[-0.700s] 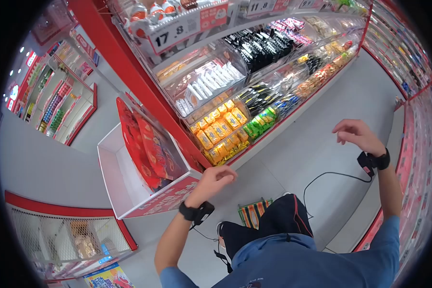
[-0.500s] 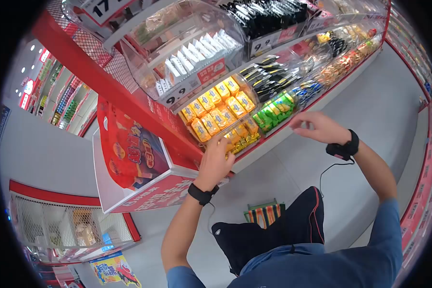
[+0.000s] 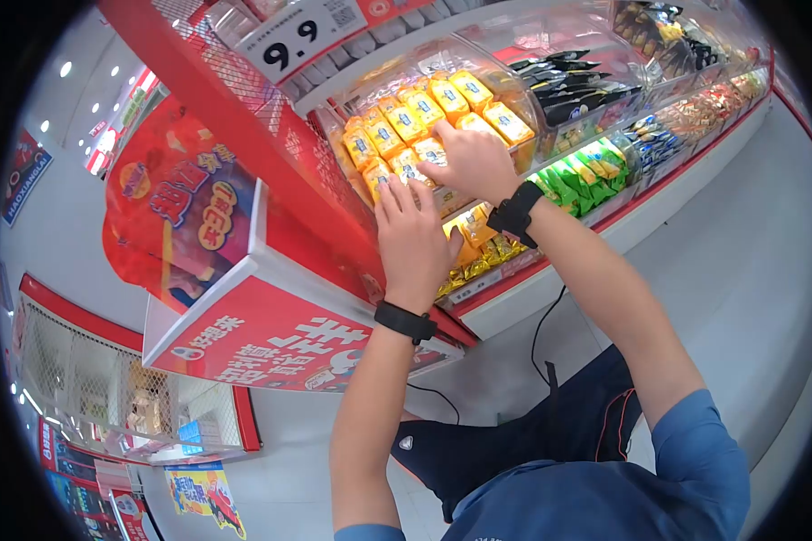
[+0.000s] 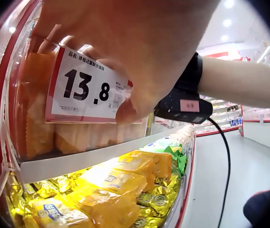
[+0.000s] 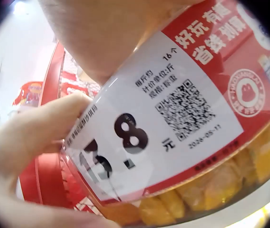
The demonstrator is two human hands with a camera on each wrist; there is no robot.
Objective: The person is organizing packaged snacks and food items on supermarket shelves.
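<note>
My left hand point(image 3: 415, 243) reaches over the front of a clear bin point(image 4: 149, 126) with its fingers extended toward orange-wrapped snack packets point(image 3: 406, 117). In the left wrist view the thumb overlaps the 13.8 price label point(image 4: 78, 88) on the bin's front, while the other fingers lie behind the label. To its right, my right hand point(image 3: 478, 162) is over the same packets, thumb and forefinger apart and pointing left. Its palm side fills the top of the right wrist view, above the price label point(image 5: 144, 128); its fingertips are hidden there.
Below are yellow and gold packets point(image 4: 111, 185) and green packets point(image 3: 586, 180); black packets point(image 3: 568, 86) lie to the right. A red post point(image 3: 244, 117) stands left of the bin, beside a white-edged display box point(image 3: 244, 316) holding a large red bag point(image 3: 171, 198). Cables hang from the wrist cameras.
Both hands have moved forward to the orange packets, the right one also swinging left from over the aisle. The head view has come closer to the shelf.
</note>
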